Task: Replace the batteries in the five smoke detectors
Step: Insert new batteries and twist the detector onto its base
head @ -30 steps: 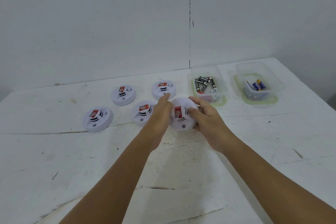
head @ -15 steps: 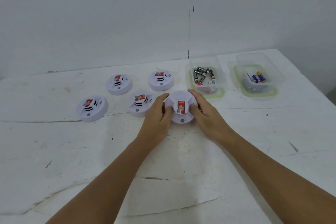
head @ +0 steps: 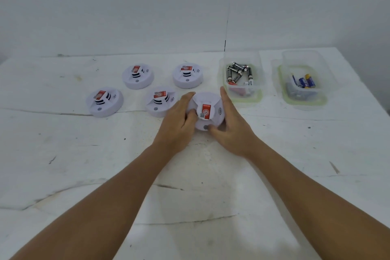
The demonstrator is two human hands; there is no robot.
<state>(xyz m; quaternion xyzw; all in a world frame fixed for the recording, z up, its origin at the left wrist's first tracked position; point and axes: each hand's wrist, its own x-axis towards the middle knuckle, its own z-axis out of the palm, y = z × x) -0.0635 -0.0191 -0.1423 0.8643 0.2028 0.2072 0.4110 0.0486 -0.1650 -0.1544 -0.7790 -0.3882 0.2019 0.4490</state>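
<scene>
Both of my hands hold a round white smoke detector (head: 207,105) with a red label, face up near the middle of the table. My left hand (head: 179,124) grips its left side, thumb on top. My right hand (head: 232,126) curls round its right side, thumb at the front rim. Several more white detectors lie to the left: one beside my left hand (head: 158,102), one at far left (head: 104,102), and two behind (head: 138,76) (head: 187,75). A clear tub (head: 242,93) holds several dark batteries (head: 237,72). A second tub (head: 304,99) holds blue and yellow batteries (head: 306,81).
The white table (head: 190,196) is scuffed and cracked. A white wall runs behind it. The table's right edge (head: 367,88) lies just past the second tub.
The detector has come down from a tilted hold to sit flat on the table, slightly nearer me. Both hands have stayed around it.
</scene>
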